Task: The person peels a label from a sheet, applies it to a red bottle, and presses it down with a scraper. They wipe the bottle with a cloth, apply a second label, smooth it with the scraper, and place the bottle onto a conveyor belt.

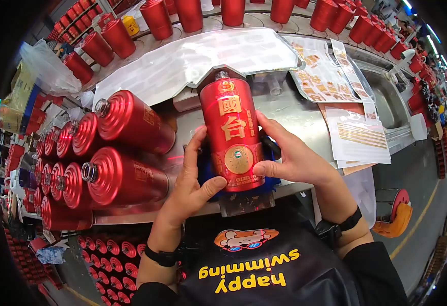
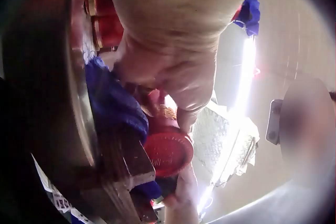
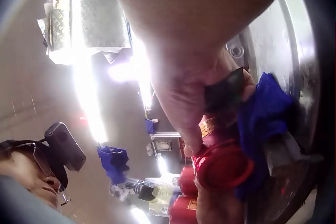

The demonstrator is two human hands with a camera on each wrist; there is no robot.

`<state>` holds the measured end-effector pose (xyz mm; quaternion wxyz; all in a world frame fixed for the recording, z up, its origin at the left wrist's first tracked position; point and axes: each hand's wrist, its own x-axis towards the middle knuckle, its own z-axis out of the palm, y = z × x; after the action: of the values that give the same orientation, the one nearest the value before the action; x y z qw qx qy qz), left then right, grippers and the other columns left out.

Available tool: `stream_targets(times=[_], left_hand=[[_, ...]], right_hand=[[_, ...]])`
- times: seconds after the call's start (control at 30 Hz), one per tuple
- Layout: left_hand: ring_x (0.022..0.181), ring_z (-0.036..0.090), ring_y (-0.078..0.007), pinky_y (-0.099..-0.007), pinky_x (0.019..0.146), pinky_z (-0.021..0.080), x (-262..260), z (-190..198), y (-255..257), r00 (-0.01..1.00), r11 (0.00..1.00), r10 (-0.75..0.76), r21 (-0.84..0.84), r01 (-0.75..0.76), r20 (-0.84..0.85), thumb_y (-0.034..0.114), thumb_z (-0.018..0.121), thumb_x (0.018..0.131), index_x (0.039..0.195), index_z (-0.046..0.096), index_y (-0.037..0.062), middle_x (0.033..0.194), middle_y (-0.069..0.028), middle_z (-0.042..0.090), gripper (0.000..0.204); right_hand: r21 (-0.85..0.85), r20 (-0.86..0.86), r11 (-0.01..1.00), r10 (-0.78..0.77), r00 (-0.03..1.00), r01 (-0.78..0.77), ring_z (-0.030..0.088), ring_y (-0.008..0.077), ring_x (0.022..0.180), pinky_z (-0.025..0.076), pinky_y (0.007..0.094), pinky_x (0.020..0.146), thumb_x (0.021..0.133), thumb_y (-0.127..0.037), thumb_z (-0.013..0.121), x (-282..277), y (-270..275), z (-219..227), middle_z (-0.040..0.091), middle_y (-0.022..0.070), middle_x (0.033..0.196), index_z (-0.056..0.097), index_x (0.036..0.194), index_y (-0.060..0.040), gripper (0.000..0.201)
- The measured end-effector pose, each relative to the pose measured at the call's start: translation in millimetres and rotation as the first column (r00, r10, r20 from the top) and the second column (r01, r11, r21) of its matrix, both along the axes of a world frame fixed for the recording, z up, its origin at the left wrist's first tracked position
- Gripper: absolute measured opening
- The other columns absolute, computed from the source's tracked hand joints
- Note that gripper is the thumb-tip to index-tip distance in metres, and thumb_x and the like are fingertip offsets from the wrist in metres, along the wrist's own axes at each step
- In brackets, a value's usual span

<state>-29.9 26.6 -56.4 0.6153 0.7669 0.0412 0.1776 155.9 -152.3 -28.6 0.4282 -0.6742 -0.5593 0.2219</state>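
A red bottle (image 1: 233,168) with large gold characters and a round gold label leans back on a stand (image 1: 246,205), its clear glass neck pointing away from me. My left hand (image 1: 188,186) holds its left side, thumb near the lower edge. On the other side my right hand (image 1: 295,158) grips it, with the thumb beside the round label and the fingers along the flank. Both wrist views show the bottle's round red base between the hands. Blue cloth (image 2: 115,100) lies beneath the bottle, and also shows in the right wrist view.
Several red bottles (image 1: 131,122) lie stacked at the left, necks toward me. Behind stretches a pale plastic sheet (image 1: 193,61). Sheets of gold decals (image 1: 320,71) and papers (image 1: 358,137) lie at the right, near a metal sink (image 1: 386,99). More red bottles line the conveyor (image 1: 208,23) at the back.
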Motion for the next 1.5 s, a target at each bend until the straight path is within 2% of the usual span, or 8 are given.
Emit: stream_targets(times=[0.17,0.23,0.33,0.5,1.0,1.13,1.27,1.5], left_hand=[[0.141,0.022,-0.0294,-0.0385,0.115,0.016,-0.2,-0.8,-1.0,1.000,0.997,-0.001,-0.082,0.004,0.030,0.044,0.069,0.084,0.150,0.015,-0.0012,0.150,-0.0203,0.024,0.096],[0.141,0.022,-0.0289,-0.0385,0.115,0.016,1.4,-3.0,-5.7,0.999,1.000,0.022,-0.005,-0.021,0.037,0.043,0.069,0.085,0.150,0.015,-0.0009,0.150,-0.0194,0.025,0.095],[0.141,0.023,-0.0284,-0.0386,0.115,0.016,1.8,-2.8,-7.9,0.999,0.999,0.020,-0.039,-0.018,0.033,0.043,0.069,0.085,0.150,0.014,-0.0004,0.150,-0.0185,0.025,0.096],[0.139,0.027,-0.0289,-0.0403,0.115,0.018,4.7,11.1,-12.2,0.999,0.989,0.005,-0.151,0.001,0.043,0.044,0.070,0.084,0.150,0.010,0.0026,0.149,-0.0186,0.026,0.098],[0.137,0.030,-0.0297,-0.0408,0.114,0.020,8.9,9.7,-16.1,0.998,0.983,0.029,-0.184,-0.017,0.062,0.045,0.068,0.086,0.150,0.009,0.0007,0.148,-0.0205,0.027,0.097],[0.136,0.032,-0.0307,-0.0412,0.112,0.025,10.6,6.8,-22.3,0.994,0.993,0.089,0.071,-0.093,0.056,0.050,0.064,0.087,0.149,0.010,0.0001,0.144,-0.0218,0.031,0.096],[0.133,0.038,-0.0314,-0.0404,0.110,0.029,13.7,10.2,-23.2,0.992,0.984,0.120,-0.133,-0.115,0.032,0.046,0.066,0.087,0.150,0.011,0.0010,0.140,-0.0206,0.037,0.095],[0.125,0.045,-0.0282,-0.0373,0.104,0.038,22.5,23.0,-30.7,0.984,0.970,0.173,-0.168,-0.177,-0.035,0.034,0.067,0.089,0.148,0.010,-0.0017,0.139,-0.0239,0.037,0.090]], right_hand=[[0.008,-0.007,1.000,0.016,1.000,-0.016,0.033,0.0390,0.137,0.028,0.0406,0.113,0.080,-0.051,0.072,0.0,-0.1,-0.7,0.032,0.0308,0.145,0.018,0.145,0.0114,0.106],[0.010,0.024,1.000,0.029,0.999,-0.029,0.032,0.0389,0.138,0.028,0.0407,0.113,0.080,-0.051,0.072,1.5,-0.7,-0.2,0.032,0.0307,0.145,0.018,0.145,0.0114,0.106],[-0.022,-0.007,0.999,0.045,0.999,-0.045,0.026,0.0329,0.142,0.022,0.0401,0.116,0.080,-0.047,0.074,4.0,-2.6,-1.1,0.027,0.0246,0.152,0.016,0.150,0.0036,0.104],[-0.004,-0.044,0.999,0.052,0.998,-0.052,0.025,0.0332,0.142,0.023,0.0402,0.115,0.081,-0.049,0.072,7.3,-3.3,-5.8,0.026,0.0248,0.152,0.015,0.150,0.0030,0.103],[0.047,-0.021,0.998,0.038,0.999,-0.037,0.027,0.0367,0.141,0.024,0.0410,0.115,0.083,-0.051,0.069,2.5,-2.7,-9.9,0.027,0.0279,0.150,0.015,0.149,0.0058,0.103],[0.072,-0.015,0.997,0.041,0.999,-0.039,0.029,0.0409,0.138,0.025,0.0426,0.114,0.082,-0.054,0.069,1.0,-1.8,-10.1,0.029,0.0324,0.146,0.017,0.145,0.0113,0.105],[0.053,-0.026,0.998,0.037,0.999,-0.036,0.028,0.0406,0.139,0.025,0.0428,0.114,0.081,-0.056,0.068,-0.6,-3.0,-6.6,0.028,0.0321,0.146,0.015,0.146,0.0108,0.106],[0.043,-0.029,0.999,0.021,0.999,-0.020,0.028,0.0404,0.139,0.025,0.0427,0.114,0.082,-0.056,0.068,-2.5,-3.0,-7.1,0.028,0.0321,0.147,0.015,0.146,0.0103,0.107]])
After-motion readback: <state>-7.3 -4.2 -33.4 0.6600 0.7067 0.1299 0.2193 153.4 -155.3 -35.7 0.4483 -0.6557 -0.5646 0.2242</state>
